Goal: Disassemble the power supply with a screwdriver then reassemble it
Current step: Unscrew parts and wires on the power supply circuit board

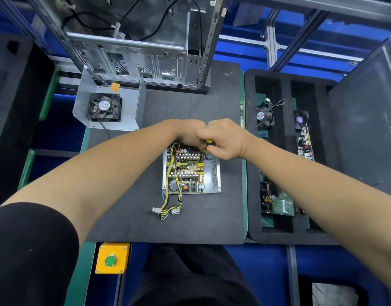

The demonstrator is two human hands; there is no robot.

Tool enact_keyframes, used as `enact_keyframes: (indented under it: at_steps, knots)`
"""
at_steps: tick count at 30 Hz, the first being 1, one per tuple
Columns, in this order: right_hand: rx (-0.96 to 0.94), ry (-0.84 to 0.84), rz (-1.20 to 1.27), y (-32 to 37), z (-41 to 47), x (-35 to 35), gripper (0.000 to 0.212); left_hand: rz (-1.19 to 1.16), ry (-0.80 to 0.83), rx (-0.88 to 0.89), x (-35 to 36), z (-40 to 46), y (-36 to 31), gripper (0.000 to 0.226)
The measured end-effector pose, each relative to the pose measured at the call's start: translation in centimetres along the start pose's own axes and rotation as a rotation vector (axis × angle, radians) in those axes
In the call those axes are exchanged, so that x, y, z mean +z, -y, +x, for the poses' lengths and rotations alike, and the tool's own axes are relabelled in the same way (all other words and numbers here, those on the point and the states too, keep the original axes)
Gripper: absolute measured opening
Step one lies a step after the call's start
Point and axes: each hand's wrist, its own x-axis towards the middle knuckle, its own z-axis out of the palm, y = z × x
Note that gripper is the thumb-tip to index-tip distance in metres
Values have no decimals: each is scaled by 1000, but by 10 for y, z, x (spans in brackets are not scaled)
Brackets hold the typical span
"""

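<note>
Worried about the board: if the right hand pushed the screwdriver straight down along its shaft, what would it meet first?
Probably the power supply at its far right corner, where the screwdriver in the right hand ends. The tip is hidden, so depth is unclear.

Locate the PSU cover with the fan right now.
In the head view the cover with its fan lies at the black mat's far-left corner, in front of the computer case, left of both hands.

Matt black foam mat (128,195) under the bare-metal power supply (213,173).
</note>
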Motion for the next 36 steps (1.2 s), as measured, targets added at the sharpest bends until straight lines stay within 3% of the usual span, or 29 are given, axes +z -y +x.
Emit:
enact_keyframes:
  at_steps: [9,13,16,19,21,23,26,30,36]
  knots:
    - [99,-37,-152,2,-7,-1,28,-36,-15,-3,3,-8,-6,11]
    - [98,-22,-157,5,-9,-2,29,-87,-15,5,2,-10,-4,18]
    - [135,-35,-152,7,-11,-4,30,-136,19,-4,-1,-14,-3,36]
    - [154,-29,-156,9,-13,-7,19,-142,31,-1,-1,-17,-1,42]
    - [166,-36,-153,12,-13,-7,21,-62,-20,-36,2,-21,-4,26]
    - [176,-34,-166,13,-13,-7,22,41,-100,-11,4,-23,-4,35]
    - [222,-10,-210,13,-12,-7,9,-30,-160,30,1,-35,-10,38]
    - [266,17,-217,12,-13,-5,9,-22,-239,104,8,-46,-11,20]
    - [273,54,-248,12,-12,-5,20,-5,-441,70,23,-49,-8,32]
